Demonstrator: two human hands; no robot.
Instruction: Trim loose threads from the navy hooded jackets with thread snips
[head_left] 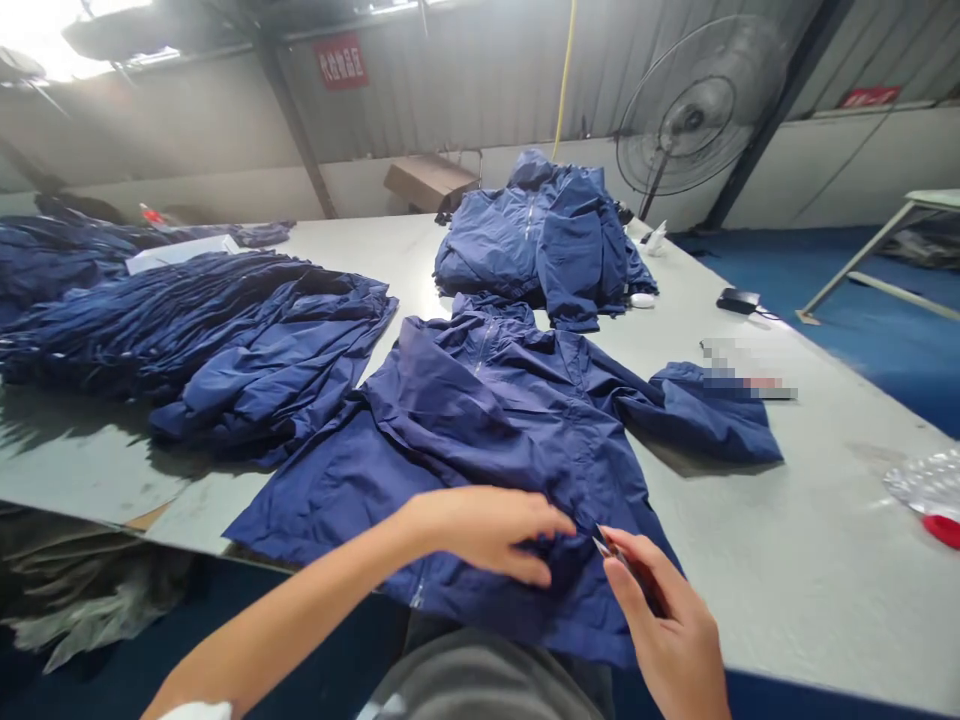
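A navy blue zip jacket (517, 440) lies spread over the front of the table, its hem hanging past the near edge. One sleeve (712, 425) stretches out to the right. My left hand (487, 530) is over the lower front of the jacket, thumb and fingers apart, with nothing in it; whether the fingertips touch the cloth is hard to tell. Just right of it, my right hand (667, 610) is closed around small thread snips (604, 546), whose pointed blades face the left fingertips close to the fabric.
Layered navy garments (247, 350) cover the table's left side. Folded jackets (532, 235) are stacked behind the spread one. A black box-like item (739, 300) and a clear plastic bottle (926, 485) with a red cap lie at the right. A large fan (694, 118) stands beyond the table.
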